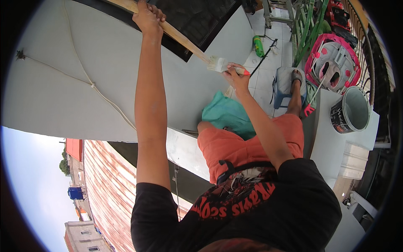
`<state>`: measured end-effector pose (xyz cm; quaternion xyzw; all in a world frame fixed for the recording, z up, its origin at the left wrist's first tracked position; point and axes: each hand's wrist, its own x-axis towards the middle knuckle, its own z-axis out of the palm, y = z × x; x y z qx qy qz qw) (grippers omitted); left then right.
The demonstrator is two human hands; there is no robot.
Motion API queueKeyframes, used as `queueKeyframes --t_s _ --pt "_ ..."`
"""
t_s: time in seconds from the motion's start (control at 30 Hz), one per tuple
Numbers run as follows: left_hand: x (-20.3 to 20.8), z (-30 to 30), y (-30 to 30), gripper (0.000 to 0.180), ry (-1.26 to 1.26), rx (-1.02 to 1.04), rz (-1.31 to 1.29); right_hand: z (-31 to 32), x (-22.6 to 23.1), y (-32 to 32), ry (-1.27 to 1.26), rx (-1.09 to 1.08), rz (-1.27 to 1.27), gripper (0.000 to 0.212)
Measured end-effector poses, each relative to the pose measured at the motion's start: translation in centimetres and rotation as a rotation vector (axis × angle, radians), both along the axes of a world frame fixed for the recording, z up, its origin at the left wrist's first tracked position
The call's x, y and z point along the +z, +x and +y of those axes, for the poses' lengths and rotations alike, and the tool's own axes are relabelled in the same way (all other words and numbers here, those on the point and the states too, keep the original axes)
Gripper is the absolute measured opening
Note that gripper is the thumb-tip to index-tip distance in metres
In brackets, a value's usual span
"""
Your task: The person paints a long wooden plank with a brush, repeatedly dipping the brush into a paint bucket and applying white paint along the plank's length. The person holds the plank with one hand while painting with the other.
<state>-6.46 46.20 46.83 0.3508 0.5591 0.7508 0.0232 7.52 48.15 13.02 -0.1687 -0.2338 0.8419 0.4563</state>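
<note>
My left hand (150,17) is raised at the top, its fingers wrapped round a long pale wooden pole (182,38). The pole slants down to the right past a dark-framed panel (197,25). At its lower end is a paintbrush (218,64) with pale bristles and a reddish handle tip. My right hand (237,80) is closed on the brush handle. The bristles meet or overlap the pole's end; I cannot tell whether they touch. Below the brush, a teal cloth (226,112) hangs or lies beside my legs.
My sandalled foot rests on a blue-grey stool (282,90). A paint bucket (354,111) stands on a white ledge at right. Farther off are a pink-and-grey child's seat (336,63), green bottle (258,46) and green ladder (308,29). At left, the wall edge drops to a rusty roof (109,180).
</note>
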Motion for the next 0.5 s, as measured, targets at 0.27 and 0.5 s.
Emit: queueKeyframes --t_s 0.27,0.5 --pt "-1.1 1.8 1.3 0.064 -0.003 0.332 0.081 -1.8 -3.6 -0.7 0.274 -0.225 -0.367 0.011" --pt "-1.9 1.2 0.4 0.079 0.057 0.387 0.221 -1.9 5.4 -0.8 0.093 -0.073 0.196 0.02"
